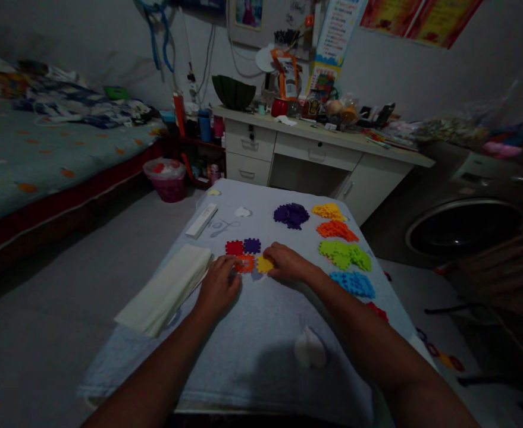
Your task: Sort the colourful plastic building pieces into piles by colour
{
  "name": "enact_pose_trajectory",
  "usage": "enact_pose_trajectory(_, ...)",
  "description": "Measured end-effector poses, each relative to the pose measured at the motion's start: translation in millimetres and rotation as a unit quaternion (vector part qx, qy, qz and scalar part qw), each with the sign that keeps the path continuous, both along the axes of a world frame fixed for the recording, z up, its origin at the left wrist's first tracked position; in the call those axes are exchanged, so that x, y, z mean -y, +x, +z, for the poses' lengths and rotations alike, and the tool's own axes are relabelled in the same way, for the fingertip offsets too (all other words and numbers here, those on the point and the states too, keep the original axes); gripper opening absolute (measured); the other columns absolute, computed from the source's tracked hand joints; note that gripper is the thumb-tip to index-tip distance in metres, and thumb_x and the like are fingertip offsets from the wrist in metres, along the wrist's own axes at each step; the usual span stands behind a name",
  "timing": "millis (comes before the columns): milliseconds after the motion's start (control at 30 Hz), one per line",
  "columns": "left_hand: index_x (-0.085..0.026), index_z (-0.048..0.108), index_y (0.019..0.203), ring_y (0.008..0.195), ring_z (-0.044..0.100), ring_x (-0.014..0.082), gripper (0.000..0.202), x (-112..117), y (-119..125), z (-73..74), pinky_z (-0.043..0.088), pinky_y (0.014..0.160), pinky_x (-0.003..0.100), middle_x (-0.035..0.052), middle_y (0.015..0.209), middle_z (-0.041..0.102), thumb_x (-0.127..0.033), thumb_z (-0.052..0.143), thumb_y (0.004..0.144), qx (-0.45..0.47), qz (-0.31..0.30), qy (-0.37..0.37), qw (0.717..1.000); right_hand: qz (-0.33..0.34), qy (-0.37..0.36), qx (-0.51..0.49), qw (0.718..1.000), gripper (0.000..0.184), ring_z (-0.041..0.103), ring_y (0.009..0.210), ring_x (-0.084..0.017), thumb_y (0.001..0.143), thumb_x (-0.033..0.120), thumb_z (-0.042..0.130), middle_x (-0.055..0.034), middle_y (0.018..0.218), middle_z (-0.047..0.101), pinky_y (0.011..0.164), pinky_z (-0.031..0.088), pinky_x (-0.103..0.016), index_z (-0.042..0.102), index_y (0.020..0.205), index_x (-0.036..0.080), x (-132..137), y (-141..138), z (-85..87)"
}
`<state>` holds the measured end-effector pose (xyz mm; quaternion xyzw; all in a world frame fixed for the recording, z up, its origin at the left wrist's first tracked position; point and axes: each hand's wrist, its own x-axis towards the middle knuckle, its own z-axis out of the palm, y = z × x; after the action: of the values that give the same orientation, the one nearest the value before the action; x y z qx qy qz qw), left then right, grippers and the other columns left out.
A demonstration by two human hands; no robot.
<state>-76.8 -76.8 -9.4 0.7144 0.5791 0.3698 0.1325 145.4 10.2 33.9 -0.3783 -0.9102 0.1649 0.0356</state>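
Small square interlocking tiles with notched edges lie flat in the middle of the cloth-covered table (pixel 261 339). A red tile (pixel 234 248) and a purple tile (pixel 252 245) sit side by side at the back. In front of the red one is an orange tile (pixel 246 264), its left edge under the fingers of my left hand (pixel 219 286). My right hand (pixel 287 262) pinches a yellow tile (pixel 263 264) at its right side, close against the orange one. Whether the yellow and orange edges interlock I cannot tell.
Along the right edge lie piles of yellow (pixel 329 211), orange (pixel 337 231), green (pixel 345 254), blue (pixel 353 284) and red (pixel 378 311) tiles. A purple pile (pixel 291 215) lies farther back. At left are a pale folded sheet (pixel 167 288) and a white box (pixel 202 220).
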Motion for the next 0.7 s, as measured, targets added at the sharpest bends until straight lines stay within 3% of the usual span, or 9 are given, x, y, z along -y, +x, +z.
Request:
enact_pose_trajectory(167, -0.018, 0.062, 0.110, 0.112, 0.059, 0.0267, 0.030, 0, -1, -2.1, 0.048, 0.100, 0.045, 0.0112, 0.117, 0.061, -0.024, 0.051, 0.082, -0.006, 0.002, -0.014, 1.000, -0.016, -0.032, -0.007, 0.999, 0.039, 0.059, 0.087, -0.018, 0.071, 0.019, 0.078, -0.0085, 0.104, 0.062, 0.078, 0.045, -0.027, 0.065, 0.108, 0.014, 0, 24, 24.6)
enact_pose_trajectory(367, -0.022, 0.062, 0.110, 0.113, 0.060, 0.0245, 0.031, 2, 0, 2.1, 0.049, 0.099, 0.040, 0.0082, 0.119, 0.062, -0.026, 0.053, 0.081, 0.002, -0.033, -0.012, 0.999, -0.167, 0.002, -0.082, 0.983, 0.030, 0.061, 0.078, -0.014, 0.074, 0.018, 0.076, -0.0070, 0.107, 0.063, 0.075, 0.048, -0.027, 0.066, 0.103, 0.017, -40, 83, 35.7)
enact_pose_trajectory(533, -0.021, 0.062, 0.112, 0.112, 0.061, 0.0248, 0.033, 3, 1, 7.5, 0.050, 0.098, 0.042, 0.0082, 0.120, 0.063, -0.026, 0.052, 0.082, 0.001, -0.064, -0.015, 0.998, -0.328, 0.100, -0.111, 0.933, 0.022, 0.060, 0.084, -0.018, 0.074, 0.017, 0.072, -0.0070, 0.102, 0.064, 0.084, 0.048, -0.033, 0.066, 0.095, 0.016, -90, 133, 37.7)
enact_pose_trajectory(700, -0.022, 0.063, 0.111, 0.111, 0.062, 0.0246, 0.030, 2, 0, 7.4, 0.051, 0.097, 0.042, 0.0083, 0.119, 0.064, -0.027, 0.052, 0.083, 0.006, -0.078, -0.007, 0.997, -0.441, 0.178, -0.131, 0.870, 0.017, 0.058, 0.097, -0.023, 0.072, 0.017, 0.071, -0.0080, 0.098, 0.062, 0.092, 0.045, -0.035, 0.064, 0.088, 0.018, -134, 160, 42.0)
